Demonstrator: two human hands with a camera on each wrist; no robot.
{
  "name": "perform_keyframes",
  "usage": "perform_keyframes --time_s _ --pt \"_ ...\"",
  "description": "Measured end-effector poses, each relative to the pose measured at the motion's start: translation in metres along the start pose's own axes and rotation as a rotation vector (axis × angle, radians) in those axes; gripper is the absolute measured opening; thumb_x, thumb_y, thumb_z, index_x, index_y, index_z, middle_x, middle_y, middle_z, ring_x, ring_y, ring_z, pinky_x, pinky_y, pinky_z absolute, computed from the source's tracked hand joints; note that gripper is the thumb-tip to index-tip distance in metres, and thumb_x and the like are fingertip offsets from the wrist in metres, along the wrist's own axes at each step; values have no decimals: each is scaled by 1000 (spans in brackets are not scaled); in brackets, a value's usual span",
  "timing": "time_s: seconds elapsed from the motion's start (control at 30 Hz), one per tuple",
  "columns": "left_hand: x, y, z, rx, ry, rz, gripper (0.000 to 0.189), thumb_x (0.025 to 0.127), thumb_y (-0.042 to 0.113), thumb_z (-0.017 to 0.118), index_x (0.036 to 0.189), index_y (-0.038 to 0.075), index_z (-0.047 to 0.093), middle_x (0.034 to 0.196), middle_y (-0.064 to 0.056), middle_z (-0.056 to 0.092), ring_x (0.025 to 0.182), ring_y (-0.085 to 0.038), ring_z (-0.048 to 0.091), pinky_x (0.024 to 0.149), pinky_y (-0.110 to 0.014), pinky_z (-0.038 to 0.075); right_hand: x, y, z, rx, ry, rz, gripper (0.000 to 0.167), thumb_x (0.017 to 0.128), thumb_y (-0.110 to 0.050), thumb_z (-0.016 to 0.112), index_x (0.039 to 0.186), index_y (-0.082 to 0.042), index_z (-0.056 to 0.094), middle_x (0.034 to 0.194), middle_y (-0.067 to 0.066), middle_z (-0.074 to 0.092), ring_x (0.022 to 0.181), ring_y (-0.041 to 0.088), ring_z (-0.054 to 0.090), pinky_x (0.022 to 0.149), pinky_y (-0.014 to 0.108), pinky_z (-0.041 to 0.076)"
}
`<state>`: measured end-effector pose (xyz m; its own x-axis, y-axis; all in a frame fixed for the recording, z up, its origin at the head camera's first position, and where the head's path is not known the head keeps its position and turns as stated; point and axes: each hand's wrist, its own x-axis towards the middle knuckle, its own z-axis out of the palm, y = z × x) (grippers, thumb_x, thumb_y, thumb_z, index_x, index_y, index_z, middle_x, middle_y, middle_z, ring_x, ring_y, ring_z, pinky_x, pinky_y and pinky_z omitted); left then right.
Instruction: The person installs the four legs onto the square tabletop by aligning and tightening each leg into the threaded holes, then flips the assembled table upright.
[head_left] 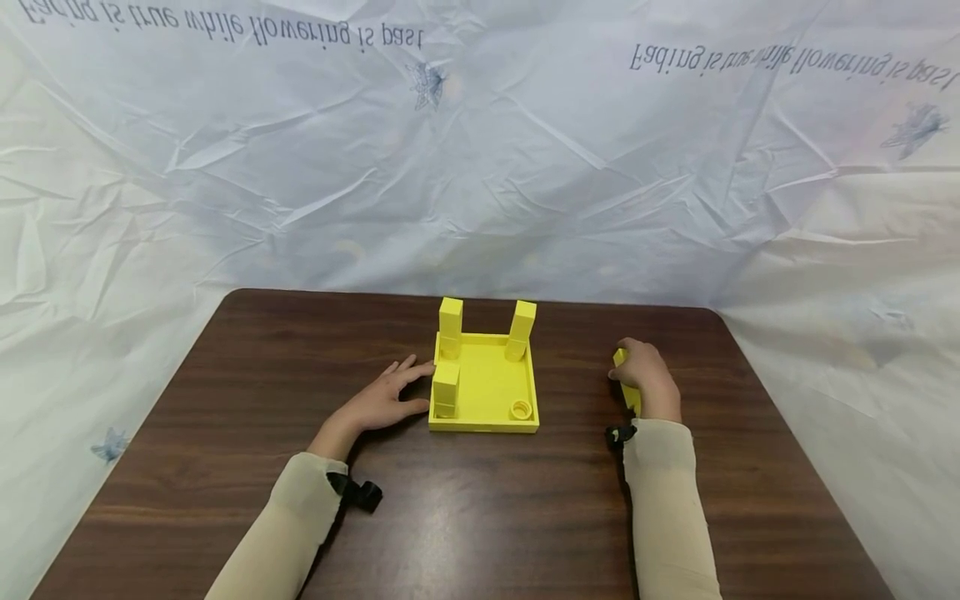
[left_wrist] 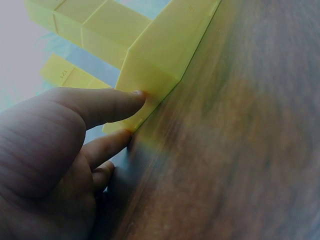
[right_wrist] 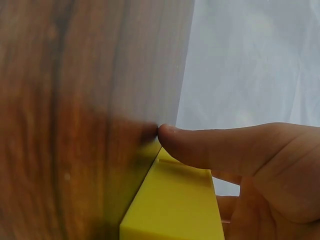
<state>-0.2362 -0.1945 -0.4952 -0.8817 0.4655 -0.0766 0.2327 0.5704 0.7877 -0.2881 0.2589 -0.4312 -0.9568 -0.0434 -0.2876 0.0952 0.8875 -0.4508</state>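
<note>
A square yellow tray (head_left: 483, 427) with a low rim lies on the table, and rectangular yellow posts (head_left: 451, 321) stand upright at three of its corners. The near right corner has a round raised socket (head_left: 521, 409). My left hand (head_left: 382, 402) is at the tray's left side, fingers spread; in the left wrist view the thumb touches the tray's outer wall (left_wrist: 152, 70). Off to the right, my right hand (head_left: 649, 377) grips a loose yellow post (head_left: 632, 402) lying on the table. The right wrist view shows the thumb over that post's end (right_wrist: 175, 205), partly hiding it.
The dark wood-grain table (head_left: 480, 517) has rounded far corners. White printed sheeting (head_left: 480, 167) hangs behind it and along both sides. Each wrist carries a small black camera mount (head_left: 360, 492).
</note>
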Motion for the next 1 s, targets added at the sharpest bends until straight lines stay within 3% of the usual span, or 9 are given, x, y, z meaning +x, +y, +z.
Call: perform_keyframes --time_s 0.4,0.77,1.0 --pt "0 -1 0 1 -1 0 67 105 26 69 165 18 40 174 -19 17 160 -48 0 122 -73 14 1 0 2 0 11 -22 63 102 -5 65 156 12 37 152 42 39 132 60 45 98 66 50" --pt "1 0 1 2 -4 1 68 105 27 70 165 20 41 174 -19 16 160 -47 0 122 -73 13 -4 -3 -4 11 -4 -45 60 103 -6 64 156 8 41 156 40 36 136 62 41 100 69 48" --pt "0 0 0 -10 -3 0 67 105 25 70 165 20 41 174 -19 17 160 -47 -1 123 -72 12 -7 -8 -9 55 5 -55 60 103 -7 65 157 6 41 147 39 46 120 53 55 91 61 54"
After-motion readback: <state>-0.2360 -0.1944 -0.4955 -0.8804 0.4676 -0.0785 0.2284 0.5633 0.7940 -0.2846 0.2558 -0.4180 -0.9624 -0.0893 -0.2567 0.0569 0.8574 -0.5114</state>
